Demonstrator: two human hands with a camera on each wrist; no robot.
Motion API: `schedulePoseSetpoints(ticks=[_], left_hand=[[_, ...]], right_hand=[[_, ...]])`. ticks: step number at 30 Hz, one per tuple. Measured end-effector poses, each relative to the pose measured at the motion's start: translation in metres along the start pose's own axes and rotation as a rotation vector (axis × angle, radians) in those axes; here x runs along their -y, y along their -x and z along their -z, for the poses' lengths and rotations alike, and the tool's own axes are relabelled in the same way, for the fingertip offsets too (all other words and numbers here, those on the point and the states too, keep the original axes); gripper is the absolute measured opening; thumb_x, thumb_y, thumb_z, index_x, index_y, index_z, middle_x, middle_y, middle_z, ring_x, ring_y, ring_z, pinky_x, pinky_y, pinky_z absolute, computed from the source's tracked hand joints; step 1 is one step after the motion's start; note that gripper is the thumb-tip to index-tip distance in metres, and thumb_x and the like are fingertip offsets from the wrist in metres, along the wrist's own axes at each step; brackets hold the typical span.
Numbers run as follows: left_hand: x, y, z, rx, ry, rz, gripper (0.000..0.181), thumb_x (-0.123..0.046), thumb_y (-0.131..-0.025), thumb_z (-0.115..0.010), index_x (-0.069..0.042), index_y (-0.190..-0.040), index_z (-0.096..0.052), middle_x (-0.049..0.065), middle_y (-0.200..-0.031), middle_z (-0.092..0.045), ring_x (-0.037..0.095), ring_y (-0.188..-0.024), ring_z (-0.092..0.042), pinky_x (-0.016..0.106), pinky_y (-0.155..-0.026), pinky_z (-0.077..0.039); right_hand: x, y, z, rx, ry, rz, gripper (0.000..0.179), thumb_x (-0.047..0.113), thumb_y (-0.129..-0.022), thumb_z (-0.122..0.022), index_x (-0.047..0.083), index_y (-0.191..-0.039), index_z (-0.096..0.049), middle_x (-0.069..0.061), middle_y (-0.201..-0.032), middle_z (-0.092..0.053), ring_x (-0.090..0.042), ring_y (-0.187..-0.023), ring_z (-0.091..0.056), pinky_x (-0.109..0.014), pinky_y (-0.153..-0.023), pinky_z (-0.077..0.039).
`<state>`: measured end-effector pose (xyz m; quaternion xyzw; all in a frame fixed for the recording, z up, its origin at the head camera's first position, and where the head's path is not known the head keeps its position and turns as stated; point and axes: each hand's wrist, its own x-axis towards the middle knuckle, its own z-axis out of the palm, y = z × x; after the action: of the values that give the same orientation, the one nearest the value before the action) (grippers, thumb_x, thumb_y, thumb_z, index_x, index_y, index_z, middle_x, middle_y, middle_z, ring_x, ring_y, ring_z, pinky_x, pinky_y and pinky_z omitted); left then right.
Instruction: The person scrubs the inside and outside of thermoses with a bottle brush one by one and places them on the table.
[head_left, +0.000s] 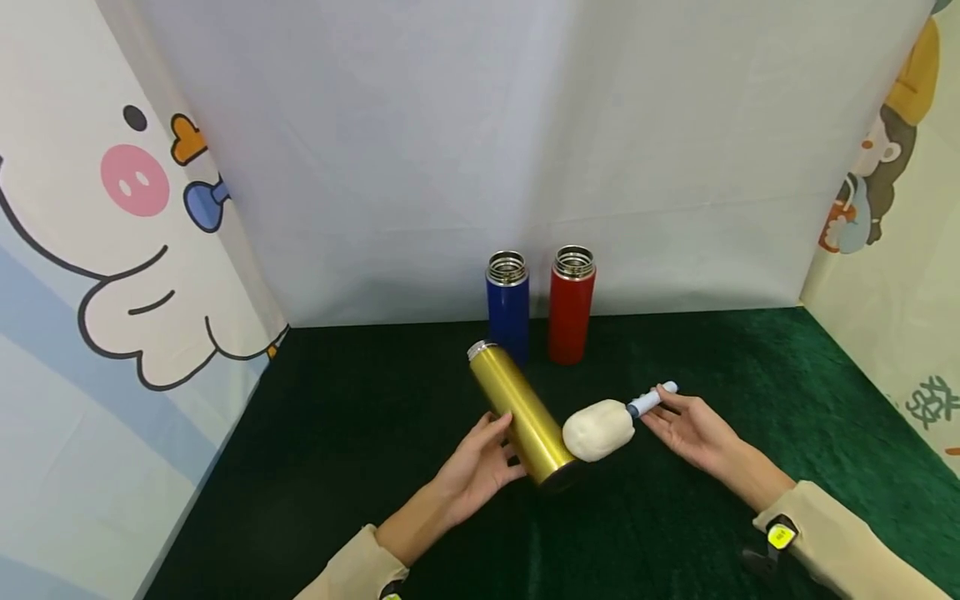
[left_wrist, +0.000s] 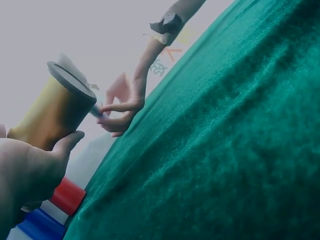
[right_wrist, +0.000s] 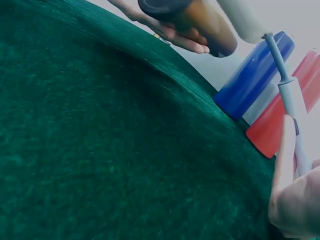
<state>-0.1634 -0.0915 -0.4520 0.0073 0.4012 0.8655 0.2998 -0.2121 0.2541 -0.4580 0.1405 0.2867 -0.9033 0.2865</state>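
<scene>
My left hand (head_left: 476, 475) grips a gold-yellow thermos bottle (head_left: 517, 404) around its lower part. The bottle is held tilted over the table, its bare metal neck pointing up and to the left, its dark base down and to the right. In the right wrist view my right hand (right_wrist: 296, 202) pinches the pale handle of a bottle brush (head_left: 651, 402) between thumb and fingers. The brush's white sponge head (head_left: 598, 431) overlaps the bottle's lower side in the head view, outside the bottle.
Upright at the back of the dark green cloth (head_left: 360, 400) stand a blue thermos bottle (head_left: 507, 312) and a red thermos bottle (head_left: 572, 312), both without lids. Behind them hangs a pale curtain (head_left: 390, 167). Cartoon-printed panels (head_left: 67, 242) flank the table left and right.
</scene>
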Motion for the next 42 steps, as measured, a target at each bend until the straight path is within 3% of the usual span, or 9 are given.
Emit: schedulePoseSetpoints(ticks=[6,9,13,15,17,21,26,34,42], left_hand=[[0.003,0.003,-0.003,0.0,-0.026,0.021,0.058,-0.032,-0.107,-0.049,-0.025,-0.156,-0.018,0.004,-0.142,-0.044,0.021,-0.13,-0.05,0.046,-0.112,-0.044],[0.006,0.005,-0.006,0.006,-0.043,0.052,0.057,-0.033,-0.107,-0.05,-0.026,-0.155,-0.02,0.004,-0.141,-0.045,0.022,-0.129,-0.05,0.045,-0.109,-0.046],[0.011,0.007,-0.01,0.015,-0.082,0.078,0.053,-0.032,-0.107,-0.049,-0.024,-0.153,-0.023,0.004,-0.136,-0.049,0.022,-0.125,-0.052,0.043,-0.103,-0.049],[0.013,0.006,-0.01,0.022,-0.105,0.076,0.051,-0.031,-0.107,-0.048,-0.023,-0.151,-0.024,0.004,-0.134,-0.051,0.022,-0.123,-0.053,0.043,-0.101,-0.049],[0.012,0.006,-0.01,0.031,-0.13,0.067,0.05,-0.031,-0.108,-0.047,-0.02,-0.151,-0.026,0.004,-0.133,-0.052,0.022,-0.122,-0.054,0.043,-0.101,-0.049],[0.009,0.004,-0.004,0.035,-0.167,0.054,0.053,-0.038,-0.108,-0.047,-0.019,-0.154,-0.027,0.006,-0.139,-0.053,0.022,-0.125,-0.056,0.047,-0.106,-0.048],[0.002,0.003,0.004,0.037,-0.146,0.02,0.054,-0.043,-0.11,-0.041,-0.02,-0.156,-0.024,0.002,-0.143,-0.052,0.018,-0.127,-0.058,0.048,-0.108,-0.049],[-0.005,0.001,0.007,0.01,-0.087,-0.028,0.045,-0.048,-0.109,-0.039,-0.025,-0.147,-0.029,-0.004,-0.129,-0.056,0.013,-0.12,-0.059,0.038,-0.098,-0.055],[-0.003,0.002,0.004,-0.017,-0.048,-0.023,0.05,-0.049,-0.109,-0.04,-0.027,-0.151,-0.025,-0.002,-0.135,-0.049,0.015,-0.126,-0.054,0.04,-0.101,-0.053]], right_hand=[[0.002,-0.016,-0.02,-0.047,-0.078,0.008,0.071,0.018,-0.106,-0.052,0.039,-0.156,-0.007,-0.011,-0.109,-0.065,-0.023,-0.098,-0.073,-0.025,-0.109,-0.048],[0.002,-0.025,-0.035,-0.043,-0.127,0.029,0.08,0.017,-0.105,-0.053,0.039,-0.161,-0.001,-0.011,-0.116,-0.063,-0.024,-0.114,-0.07,-0.025,-0.115,-0.042],[0.0,-0.035,-0.053,-0.039,-0.186,0.061,0.078,0.017,-0.105,-0.052,0.032,-0.164,-0.003,-0.004,-0.155,-0.044,-0.015,-0.15,-0.038,-0.027,-0.12,-0.034],[-0.002,-0.036,-0.059,-0.035,-0.214,0.076,0.075,0.017,-0.106,-0.048,0.03,-0.164,-0.003,0.002,-0.166,-0.027,-0.009,-0.156,-0.02,-0.027,-0.122,-0.03],[-0.003,-0.036,-0.062,-0.043,-0.242,0.084,0.073,0.017,-0.106,-0.048,0.03,-0.164,-0.005,0.003,-0.168,-0.023,-0.01,-0.157,-0.018,-0.028,-0.123,-0.029],[-0.006,-0.028,-0.058,-0.078,-0.226,0.06,0.067,0.018,-0.105,-0.051,0.031,-0.16,-0.015,-0.005,-0.148,-0.048,-0.014,-0.151,-0.036,-0.028,-0.121,-0.034],[-0.008,-0.013,-0.04,-0.069,-0.112,0.012,0.054,0.019,-0.105,-0.053,0.031,-0.149,-0.024,-0.009,-0.116,-0.061,-0.022,-0.108,-0.068,-0.027,-0.116,-0.043],[-0.004,0.005,-0.02,-0.015,-0.038,0.008,0.011,0.02,-0.107,-0.049,0.019,-0.118,-0.052,-0.003,-0.113,-0.062,-0.017,-0.105,-0.066,-0.029,-0.101,-0.055],[-0.004,-0.003,-0.017,-0.004,-0.002,-0.006,0.018,0.02,-0.108,-0.048,0.018,-0.126,-0.046,-0.004,-0.116,-0.061,-0.016,-0.104,-0.067,-0.027,-0.096,-0.056]])
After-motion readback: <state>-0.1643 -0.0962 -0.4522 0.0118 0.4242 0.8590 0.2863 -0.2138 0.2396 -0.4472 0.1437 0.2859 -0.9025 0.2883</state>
